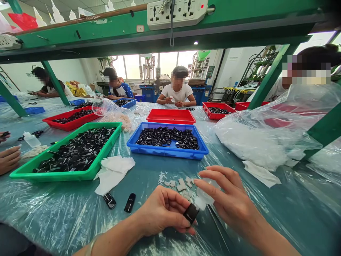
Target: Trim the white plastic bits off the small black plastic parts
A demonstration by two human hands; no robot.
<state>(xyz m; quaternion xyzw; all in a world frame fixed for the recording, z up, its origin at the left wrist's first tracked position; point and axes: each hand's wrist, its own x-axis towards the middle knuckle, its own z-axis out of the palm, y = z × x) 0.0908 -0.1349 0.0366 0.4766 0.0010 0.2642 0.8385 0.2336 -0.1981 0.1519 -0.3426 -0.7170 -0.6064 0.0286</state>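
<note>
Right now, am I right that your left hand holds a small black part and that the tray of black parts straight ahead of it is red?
Not quite: the head view shows that tray is blue, not red. Your left hand does hold the small black part.

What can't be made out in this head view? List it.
Head view: the far side of the black rectangular plastic part, hidden by the left hand.
Head view: the outline of the translucent white plastic piece, partly hidden by the right hand.
Head view: what lies inside the clear plastic bag, clouded by its film.
Head view: the arm of the co-worker's hand, cut off by the left edge.
</note>
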